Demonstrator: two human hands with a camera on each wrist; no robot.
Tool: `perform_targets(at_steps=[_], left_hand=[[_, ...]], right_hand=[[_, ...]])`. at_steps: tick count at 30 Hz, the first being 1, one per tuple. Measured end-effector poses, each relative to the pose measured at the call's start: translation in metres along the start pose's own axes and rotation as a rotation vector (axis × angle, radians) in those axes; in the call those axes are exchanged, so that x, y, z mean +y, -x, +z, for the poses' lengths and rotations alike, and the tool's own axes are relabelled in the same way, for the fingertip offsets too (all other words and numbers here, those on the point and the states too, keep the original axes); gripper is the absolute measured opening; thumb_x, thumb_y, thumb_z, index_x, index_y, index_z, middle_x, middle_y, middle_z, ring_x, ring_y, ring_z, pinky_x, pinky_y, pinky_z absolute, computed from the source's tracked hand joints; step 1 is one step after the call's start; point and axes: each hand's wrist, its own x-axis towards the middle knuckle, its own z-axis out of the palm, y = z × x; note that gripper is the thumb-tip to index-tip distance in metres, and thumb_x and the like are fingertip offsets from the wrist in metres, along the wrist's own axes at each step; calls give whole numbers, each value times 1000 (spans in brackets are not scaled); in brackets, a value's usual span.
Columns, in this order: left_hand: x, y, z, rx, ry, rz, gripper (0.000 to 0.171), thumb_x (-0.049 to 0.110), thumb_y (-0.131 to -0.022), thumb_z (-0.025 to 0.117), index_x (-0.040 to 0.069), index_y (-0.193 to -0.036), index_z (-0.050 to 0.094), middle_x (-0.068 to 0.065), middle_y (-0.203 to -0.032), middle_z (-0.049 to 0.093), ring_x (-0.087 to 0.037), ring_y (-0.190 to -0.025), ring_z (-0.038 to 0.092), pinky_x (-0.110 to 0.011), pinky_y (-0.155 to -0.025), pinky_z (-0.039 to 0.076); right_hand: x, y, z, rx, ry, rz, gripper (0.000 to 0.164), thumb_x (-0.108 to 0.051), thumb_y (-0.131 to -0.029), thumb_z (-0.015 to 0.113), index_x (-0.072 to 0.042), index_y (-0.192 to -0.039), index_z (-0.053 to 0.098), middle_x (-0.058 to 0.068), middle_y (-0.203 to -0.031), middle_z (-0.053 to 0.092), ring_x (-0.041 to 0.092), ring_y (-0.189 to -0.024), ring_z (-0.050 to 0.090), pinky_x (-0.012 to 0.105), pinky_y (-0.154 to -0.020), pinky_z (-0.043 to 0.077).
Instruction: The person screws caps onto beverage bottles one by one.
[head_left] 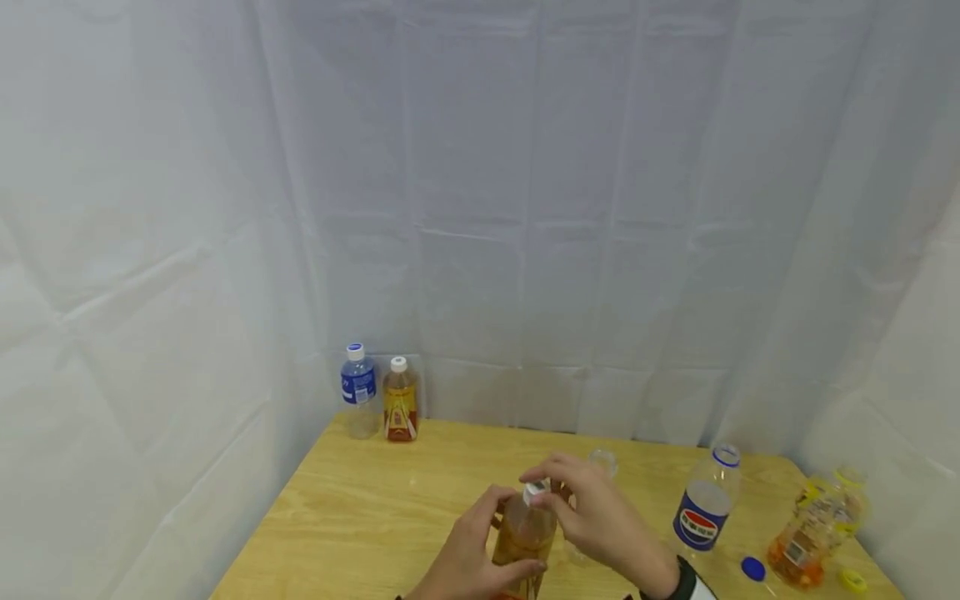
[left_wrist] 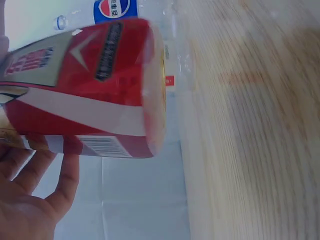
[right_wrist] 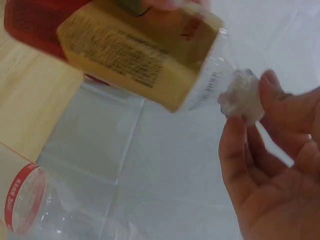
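A clear plastic bottle (head_left: pixel 517 542) with a red and yellow label is held by my left hand (head_left: pixel 480 550), the fingers and thumb around its sides. In the left wrist view, the bottle's red lower label (left_wrist: pixel 110 65) shows with a barcode, its base close over the tabletop. At the bottle's mouth, my right hand (head_left: pixel 600 521) pinches the white cap (head_left: pixel 536 492) between thumb and fingers. The right wrist view shows this cap (right_wrist: pixel 243 97) at the neck, the fingertips of the right hand (right_wrist: pixel 272 170) round its edge.
Two capped bottles stand at the back left, one blue-labelled (head_left: pixel 358 387), one yellow-labelled (head_left: pixel 401 404). Behind my right hand is an uncapped clear bottle (head_left: pixel 602 461). Rightward are an uncapped Pepsi bottle (head_left: pixel 705 504), a blue cap (head_left: pixel 753 569), an orange-patterned bottle (head_left: pixel 806 542) and a yellow cap (head_left: pixel 852 580).
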Motion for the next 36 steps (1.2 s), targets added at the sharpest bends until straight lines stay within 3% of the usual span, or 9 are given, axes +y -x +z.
perform_targets(at_steps=[5, 11, 14, 18, 21, 24, 29, 33, 36], left_hand=[[-1, 3, 7, 22, -15, -25, 59, 50, -90, 82, 28, -132, 48, 9, -118, 62, -5, -101, 63, -26, -79, 57], [2, 6, 17, 130, -175, -29, 67, 62, -85, 80, 22, -128, 49, 5, -110, 62, -4, -92, 61, -22, -69, 54], [3, 6, 17, 126, -130, -37, 66, 59, -85, 82, 23, -129, 48, 5, -112, 63, -5, -94, 62, -22, -71, 56], [3, 4, 13, 87, -29, -13, 63, 48, -87, 85, 26, -132, 47, 6, -119, 64, -5, -100, 65, -26, -78, 58], [3, 3, 10, 45, -2, 7, 62, 47, -89, 84, 27, -134, 46, 7, -120, 64, -6, -102, 64, -27, -80, 58], [2, 3, 10, 40, -12, 11, 62, 49, -89, 82, 27, -135, 47, 8, -119, 63, -6, -102, 64, -27, -80, 57], [3, 3, 14, 121, -154, 15, 63, 56, -86, 83, 27, -132, 48, 13, -116, 62, -5, -101, 60, -29, -81, 55], [4, 5, 18, 191, -287, 5, 65, 60, -84, 82, 25, -129, 51, 16, -113, 61, -2, -95, 57, -31, -79, 52], [5, 5, 18, 210, -306, -1, 66, 62, -84, 82, 23, -128, 52, 13, -112, 61, -3, -93, 58, -28, -76, 53]], right_hand=[[-7, 3, 13, 125, 127, 116, 3, -22, -98, 75, -21, -101, 74, -12, -91, 64, 3, -71, 51, 24, -62, 48], [-10, 6, 22, 198, 235, 292, 32, -44, -98, 74, -20, -83, 59, -10, -74, 54, 4, -67, 52, 24, -60, 47], [-8, 7, 14, 126, 161, 256, 28, -45, -99, 72, -19, -95, 66, -8, -83, 62, 4, -67, 53, 24, -59, 47], [-3, 8, -1, -9, -4, 77, 22, -31, -103, 68, -22, -122, 73, -5, -109, 70, 3, -78, 60, 25, -64, 54], [-2, 8, -6, -54, -33, 3, 20, -21, -104, 67, -23, -123, 74, -7, -110, 69, 3, -81, 59, 25, -67, 55], [-3, 7, -2, -6, 31, 12, 15, -18, -102, 69, -24, -115, 75, -12, -102, 66, 2, -77, 55, 23, -66, 52], [-9, 7, 12, 124, 147, 81, 6, -22, -100, 72, -18, -104, 74, -11, -92, 61, 3, -71, 51, 22, -60, 48], [-14, 7, 22, 195, 245, 155, 16, -29, -100, 72, -16, -93, 66, -9, -85, 57, 3, -69, 49, 21, -58, 47], [-16, 7, 19, 179, 225, 213, 21, -33, -102, 70, -17, -92, 60, -7, -80, 55, 4, -67, 50, 22, -57, 47]])
